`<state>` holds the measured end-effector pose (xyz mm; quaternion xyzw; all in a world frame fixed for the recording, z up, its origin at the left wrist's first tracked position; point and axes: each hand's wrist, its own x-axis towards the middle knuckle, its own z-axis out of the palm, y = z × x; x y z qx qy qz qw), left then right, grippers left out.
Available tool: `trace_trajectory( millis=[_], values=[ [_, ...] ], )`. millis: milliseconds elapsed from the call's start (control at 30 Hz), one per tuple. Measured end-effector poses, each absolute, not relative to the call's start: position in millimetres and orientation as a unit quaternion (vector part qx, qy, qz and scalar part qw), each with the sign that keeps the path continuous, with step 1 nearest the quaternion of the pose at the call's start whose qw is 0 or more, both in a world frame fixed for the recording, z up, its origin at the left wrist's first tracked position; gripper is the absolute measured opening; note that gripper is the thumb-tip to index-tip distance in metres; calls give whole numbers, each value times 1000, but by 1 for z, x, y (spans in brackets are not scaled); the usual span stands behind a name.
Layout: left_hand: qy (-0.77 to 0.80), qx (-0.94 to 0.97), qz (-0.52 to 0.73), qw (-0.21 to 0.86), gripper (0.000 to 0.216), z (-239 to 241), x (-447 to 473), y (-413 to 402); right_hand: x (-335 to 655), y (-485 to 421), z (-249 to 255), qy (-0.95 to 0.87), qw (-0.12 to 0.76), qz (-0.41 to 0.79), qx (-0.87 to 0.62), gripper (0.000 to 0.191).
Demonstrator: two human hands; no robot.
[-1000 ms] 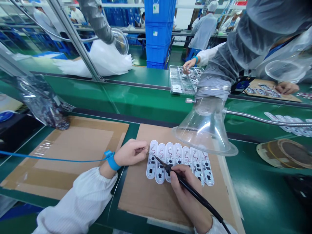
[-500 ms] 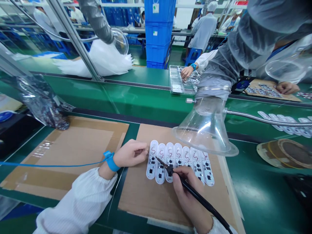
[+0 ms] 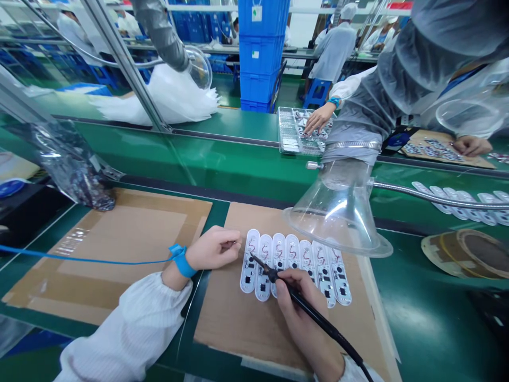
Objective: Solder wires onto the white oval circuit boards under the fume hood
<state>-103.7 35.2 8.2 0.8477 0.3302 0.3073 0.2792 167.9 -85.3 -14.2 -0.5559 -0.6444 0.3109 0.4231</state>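
My right hand point(image 3: 300, 313) grips a black soldering iron point(image 3: 308, 306) like a pen. Its tip lies over the leftmost of several white oval casings point(image 3: 248, 284), close to the red wire inside. The casings stand side by side in a row, each with a small circuit board and thin red wires. My left hand point(image 3: 217, 248), with a blue wrist strap point(image 3: 183, 262), is closed just left of the row. Its fingertips are pressed together, and whatever they pinch is too small to make out. Brown cardboard point(image 3: 238, 323) lies under the casings.
A clear fume hood point(image 3: 338, 212) hangs over the row's right end. To the left lies another cardboard sheet point(image 3: 131, 233) beside a bag of parts point(image 3: 93, 180). A tape roll point(image 3: 441, 254) sits at right. Across the divider, a co-worker's hand point(image 3: 320, 118) reaches into a compartment tray point(image 3: 288, 132).
The soldering iron and my right hand have shifted slightly left, the tip now nearer the leftmost casing's wire. My left hand stays in place. The co-worker's hand has moved slightly right over the tray.
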Motion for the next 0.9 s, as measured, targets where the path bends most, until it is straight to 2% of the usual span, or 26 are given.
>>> trace_trajectory(
  millis=[667,900],
  values=[
    [362,841,287,281,25,4,-105,39,168,-80,-5,-658,420,323,-535,12],
    [402,821,286,286,24,1,-113,43,196,-93,-8,-647,472,239,-549,12]
  ],
)
